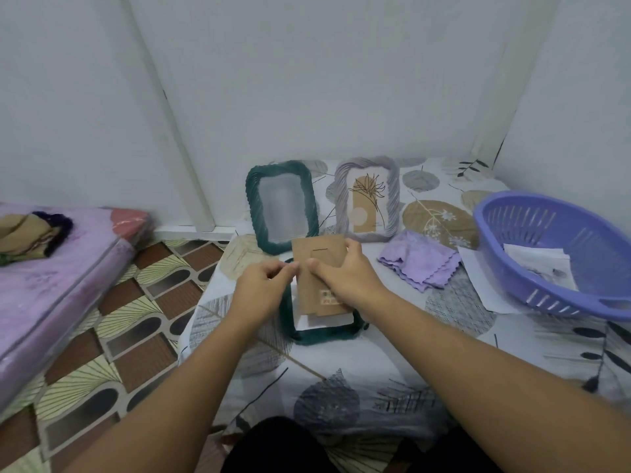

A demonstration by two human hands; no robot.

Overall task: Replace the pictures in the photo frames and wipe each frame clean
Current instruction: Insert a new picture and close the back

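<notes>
Three frames by my count. Two stand propped at the back of the table: a dark green frame (282,206) with nothing but a pale blank pane in it, and just beside it a lilac-grey frame (368,199) holding a line drawing of a plant. The third, another green frame (321,331), lies flat near the middle of the table, under the hands.

Over that flat frame the person holds one brown cardboard backing board (319,264). The right hand (345,273) is clamped on it, thumb on the near face, fingers curled behind its top right edge. The left hand (264,285) pinches at the board's left edge with fingertips drawn together. A white sheet (305,321) shows beneath the board, inside the flat frame.

One lilac cloth (420,262) lies folded to the right of the frames, touching none of them. One purple slotted basket (560,250) sits at the right edge, with papers (539,268) in it and a loose white sheet under its near side.

The table (341,380) is covered in a white cloth printed with grey and tan leaves. It stands in a corner of pale walls. The floor has brown and cream patterned tiles, and on the left is a pink mattress (51,285) with a bundle of fabric (30,237) on top
</notes>
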